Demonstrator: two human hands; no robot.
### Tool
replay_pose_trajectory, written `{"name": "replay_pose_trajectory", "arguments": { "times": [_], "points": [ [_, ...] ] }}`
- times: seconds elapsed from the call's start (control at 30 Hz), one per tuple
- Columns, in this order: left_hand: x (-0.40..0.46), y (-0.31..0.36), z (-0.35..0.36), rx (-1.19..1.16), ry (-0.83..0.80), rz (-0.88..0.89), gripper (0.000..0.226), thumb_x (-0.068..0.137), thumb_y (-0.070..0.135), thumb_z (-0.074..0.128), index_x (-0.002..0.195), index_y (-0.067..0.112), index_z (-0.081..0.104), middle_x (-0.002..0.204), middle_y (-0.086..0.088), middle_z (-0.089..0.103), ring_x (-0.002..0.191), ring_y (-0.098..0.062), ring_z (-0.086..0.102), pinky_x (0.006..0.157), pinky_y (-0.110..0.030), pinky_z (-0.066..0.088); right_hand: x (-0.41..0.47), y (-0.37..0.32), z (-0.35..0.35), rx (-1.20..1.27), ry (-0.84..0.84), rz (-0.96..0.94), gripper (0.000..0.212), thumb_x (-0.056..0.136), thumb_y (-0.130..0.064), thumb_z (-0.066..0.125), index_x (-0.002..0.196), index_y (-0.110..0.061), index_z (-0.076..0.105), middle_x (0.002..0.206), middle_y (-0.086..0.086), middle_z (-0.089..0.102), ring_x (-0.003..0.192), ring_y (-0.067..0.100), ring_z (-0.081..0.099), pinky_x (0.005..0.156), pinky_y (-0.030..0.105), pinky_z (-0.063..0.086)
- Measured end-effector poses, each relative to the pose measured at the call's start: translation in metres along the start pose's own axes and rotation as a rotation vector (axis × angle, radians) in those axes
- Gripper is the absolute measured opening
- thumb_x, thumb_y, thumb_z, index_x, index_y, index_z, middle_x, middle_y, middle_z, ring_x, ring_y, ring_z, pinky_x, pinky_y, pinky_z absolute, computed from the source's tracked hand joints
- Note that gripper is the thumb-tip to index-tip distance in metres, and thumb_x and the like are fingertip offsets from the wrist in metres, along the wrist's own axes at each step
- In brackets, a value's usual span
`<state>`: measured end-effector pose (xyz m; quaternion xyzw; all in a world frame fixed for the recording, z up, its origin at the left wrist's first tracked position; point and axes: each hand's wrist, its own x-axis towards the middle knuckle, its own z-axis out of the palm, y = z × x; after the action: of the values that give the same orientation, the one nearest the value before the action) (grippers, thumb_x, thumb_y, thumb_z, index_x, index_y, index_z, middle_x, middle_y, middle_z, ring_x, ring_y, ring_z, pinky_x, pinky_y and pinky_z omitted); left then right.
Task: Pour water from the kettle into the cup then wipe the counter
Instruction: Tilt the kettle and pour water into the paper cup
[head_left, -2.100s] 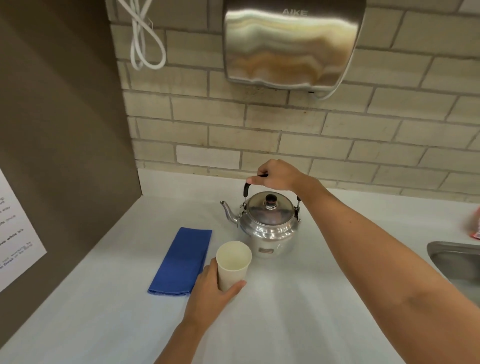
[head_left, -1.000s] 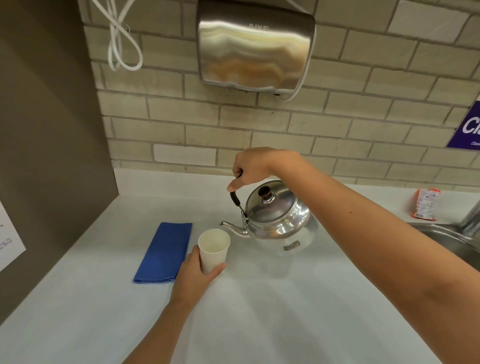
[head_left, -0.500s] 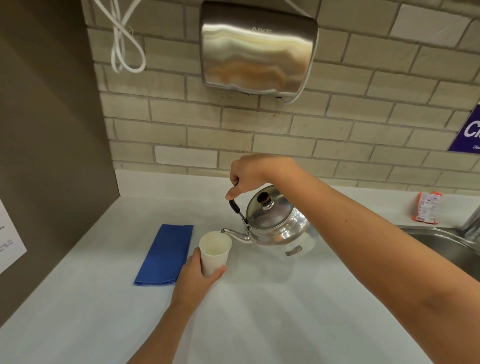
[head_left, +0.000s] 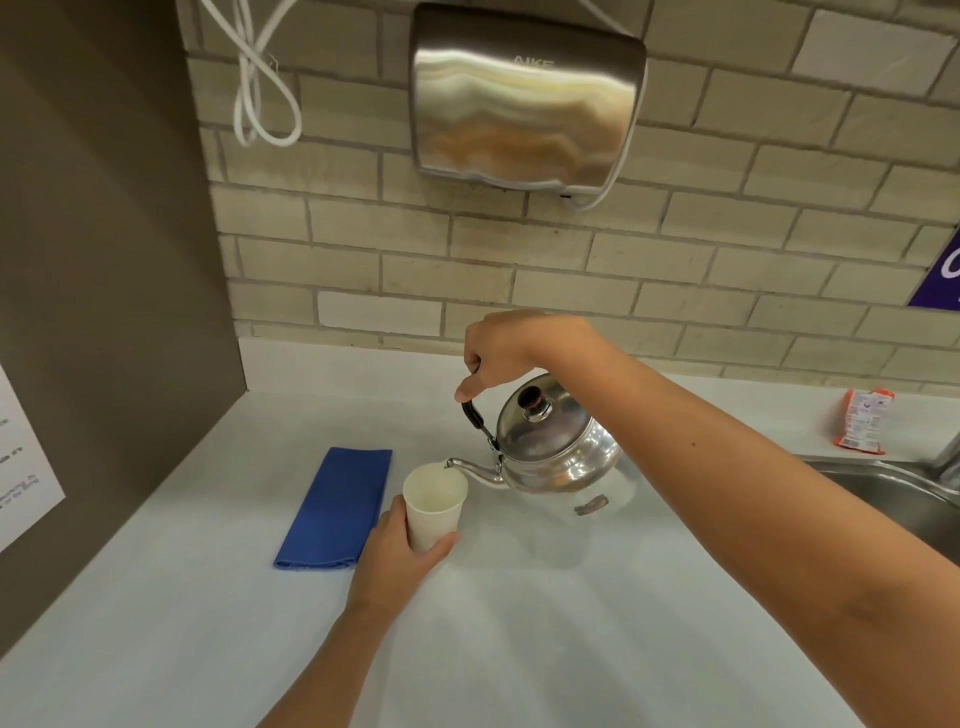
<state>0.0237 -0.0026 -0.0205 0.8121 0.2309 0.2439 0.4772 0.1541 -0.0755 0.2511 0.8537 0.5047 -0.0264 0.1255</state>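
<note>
The right hand (head_left: 511, 345) has its grip closed around the black handle (head_left: 475, 415) of the kettle (head_left: 556, 449), fingers curled over the top of the handle and the thumb pressing on its near side. The kettle hangs from that grip above the table (head_left: 519, 649), tilted toward the left, so that its lid (head_left: 540, 421) with the dark knob leans toward the camera. Its thin spout (head_left: 467, 469) points left and its tip sits right over the far rim of the cup (head_left: 434, 506). Whether water is running from the spout cannot be told.

The left hand (head_left: 400, 564) has its grip wrapped on the lower part of the cup, thumb on the right side and fingers on the left, holding it upright on the table. The cup is white, with a pale inside.

Just left of the cup a folded blue cloth (head_left: 337, 509) lies flat on the table, its long side running away from the camera. At the right edge part of a metal sink (head_left: 893, 499) shows, and behind it, near the wall, lies an orange packet (head_left: 862, 420). On the brick wall (head_left: 519, 270) above the kettle hangs a steel hand dryer (head_left: 524, 104), with a looped white cord (head_left: 260, 98) to its left.
</note>
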Motion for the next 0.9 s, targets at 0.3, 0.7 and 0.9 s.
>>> {"name": "replay_pose_trajectory", "arguments": {
  "times": [0.3,0.7,0.9],
  "points": [
    [0.0003,-0.0011,0.0005,-0.01,-0.001,0.001,0.075,0.069,0.048,0.075,0.131,0.027,0.039,0.121,0.002,0.057,0.107,-0.014,0.054,0.089,-0.034,0.051,0.0014,-0.0043,-0.003,0.002,-0.035,0.009,0.049,0.083,-0.053,0.062,0.055,-0.016,0.046,0.058,-0.001,0.045,0.053,0.017,0.041,0.052,0.027,0.033],
    [0.0004,-0.0012,0.0009,-0.012,0.011,0.01,0.075,0.068,0.048,0.075,0.131,0.028,0.039,0.121,0.003,0.057,0.106,-0.014,0.055,0.087,-0.032,0.05,-0.0017,-0.0045,-0.0051,-0.003,-0.075,0.014,0.046,0.084,-0.053,0.06,0.058,-0.016,0.051,0.071,0.001,0.056,0.064,0.021,0.049,0.054,0.026,0.036],
    [0.0004,-0.0016,0.0012,-0.011,0.006,0.01,0.075,0.069,0.048,0.075,0.131,0.027,0.039,0.121,0.002,0.057,0.107,-0.013,0.054,0.087,-0.032,0.05,-0.0041,-0.0047,-0.004,-0.023,-0.078,0.018,0.046,0.085,-0.053,0.059,0.059,-0.015,0.051,0.064,0.0,0.05,0.059,0.02,0.045,0.052,0.025,0.034]
  ]
}}
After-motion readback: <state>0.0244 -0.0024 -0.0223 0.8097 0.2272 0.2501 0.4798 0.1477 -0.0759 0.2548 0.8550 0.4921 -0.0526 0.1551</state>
